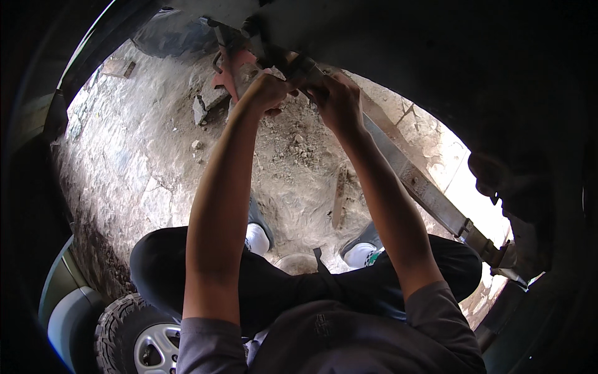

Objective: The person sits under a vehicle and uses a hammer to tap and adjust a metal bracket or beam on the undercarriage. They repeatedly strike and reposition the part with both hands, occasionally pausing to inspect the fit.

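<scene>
Overhead in the head view, a dark metal part crosses above both hands, joined to a long metal bar running down to the right. My left hand is closed just below and left of that part, its fingertips curled; what they grip is hard to make out. My right hand is closed round the dark part at the upper end of the bar, with part of its fingers hidden. A red metal stand with a rod stands behind my left hand.
Dark vehicle bodywork arches above and around me. Rough dirty ground has rubble, a block and a flat strip. A tire with alloy wheel is at lower left; my legs are crossed below my arms.
</scene>
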A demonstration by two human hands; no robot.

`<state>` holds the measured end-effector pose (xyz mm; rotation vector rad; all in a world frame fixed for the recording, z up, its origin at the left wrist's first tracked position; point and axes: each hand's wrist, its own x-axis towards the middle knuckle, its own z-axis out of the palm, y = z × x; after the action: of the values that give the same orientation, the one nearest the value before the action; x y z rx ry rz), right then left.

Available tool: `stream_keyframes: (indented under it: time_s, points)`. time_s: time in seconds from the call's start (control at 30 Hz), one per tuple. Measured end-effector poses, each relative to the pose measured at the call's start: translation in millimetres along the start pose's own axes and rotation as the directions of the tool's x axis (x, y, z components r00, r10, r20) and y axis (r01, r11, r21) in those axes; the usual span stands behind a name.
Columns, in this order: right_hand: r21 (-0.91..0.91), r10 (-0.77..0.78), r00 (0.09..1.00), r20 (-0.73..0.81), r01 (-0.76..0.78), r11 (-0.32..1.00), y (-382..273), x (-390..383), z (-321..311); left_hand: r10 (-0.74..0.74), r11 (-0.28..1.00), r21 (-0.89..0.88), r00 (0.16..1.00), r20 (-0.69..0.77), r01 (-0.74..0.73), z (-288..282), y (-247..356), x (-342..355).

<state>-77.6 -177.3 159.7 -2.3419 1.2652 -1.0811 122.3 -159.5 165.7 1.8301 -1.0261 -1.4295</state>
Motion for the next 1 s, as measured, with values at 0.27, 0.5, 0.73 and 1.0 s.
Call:
stream_keyframes:
  time_s: [0.27, 0.5, 0.73, 1.0]
  points:
    - [-0.003, 0.030, 0.993, 0.110, -0.030, 1.000, 16.6, -21.4, -15.5, -0.054, 0.998, 0.008, 0.994, -0.092, 0.055, 2.1, 5.4, -8.2]
    - [0.033, -0.051, 0.997, 0.060, 0.049, 0.998, 8.6, -7.3, -10.8, -0.119, 0.991, 0.057, 0.992, 0.034, 0.117, -5.3, 14.5, -2.6]
    - [0.035, 0.013, 0.996, 0.093, -0.016, 0.999, 12.6, -10.3, -11.0, -0.078, 0.997, 0.004, 0.996, -0.040, 0.079, -0.7, 8.9, -8.0]
    - [0.004, 0.043, 0.991, 0.127, -0.044, 0.999, 10.8, -12.4, -15.7, 0.063, 0.996, -0.056, 0.990, -0.125, -0.071, 11.2, -18.5, 10.1]
